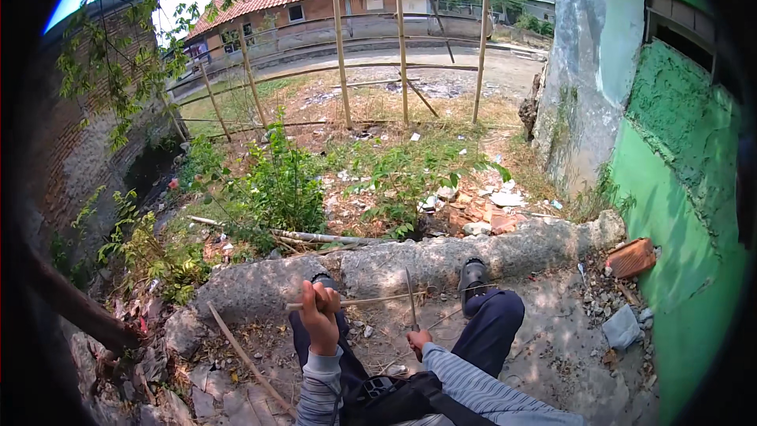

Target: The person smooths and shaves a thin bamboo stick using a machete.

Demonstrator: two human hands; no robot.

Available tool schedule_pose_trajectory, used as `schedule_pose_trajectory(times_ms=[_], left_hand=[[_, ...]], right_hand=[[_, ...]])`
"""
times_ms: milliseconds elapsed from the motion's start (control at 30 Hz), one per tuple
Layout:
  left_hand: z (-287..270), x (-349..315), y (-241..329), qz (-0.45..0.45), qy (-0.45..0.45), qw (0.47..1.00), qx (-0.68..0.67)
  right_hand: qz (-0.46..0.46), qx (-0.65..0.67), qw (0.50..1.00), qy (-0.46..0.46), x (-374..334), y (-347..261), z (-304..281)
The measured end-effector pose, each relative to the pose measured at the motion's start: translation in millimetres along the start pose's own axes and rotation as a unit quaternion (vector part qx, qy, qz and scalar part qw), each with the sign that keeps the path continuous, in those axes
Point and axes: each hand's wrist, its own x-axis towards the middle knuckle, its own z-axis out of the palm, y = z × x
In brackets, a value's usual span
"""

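My left hand (319, 317) is closed around a thin bamboo strip (374, 300), which runs out to the right across the space between my knees. Gripped low in my right hand (419, 340) is a knife (412, 298), its narrow blade pointing up and away. The blade crosses the strip near its right part; whether the edge touches it I cannot tell. The knife's handle is mostly hidden by my fingers. A black bag (402, 398) with a strap lies against my lap, between my forearms.
A low, broken concrete ledge (378, 268) runs across in front of my shoes. A longer stick (251, 357) lies at the left. An orange brick (631, 258) and a whitish crumpled bag (622, 327) sit by the green wall (670, 205). Beyond are plants, rubble and a bamboo fence (400, 55).
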Motion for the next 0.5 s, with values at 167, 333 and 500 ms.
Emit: schedule_pose_trajectory(times_ms=[167, 333, 500], left_hand=[[-4, -24, 25, 0.007, -0.007, 0.999, -0.031], [2, -17, 72, 0.095, -0.042, 0.993, -0.063], [-1, -23, 112, 0.162, -0.067, 0.982, -0.065]], right_hand=[[-0.032, -0.076, 0.996, 0.023, -23, -19, -8], [-0.114, -0.062, 0.991, -0.015, -53, -35, 0], [-0.161, -0.030, 0.985, -0.047, -67, -49, 10]])
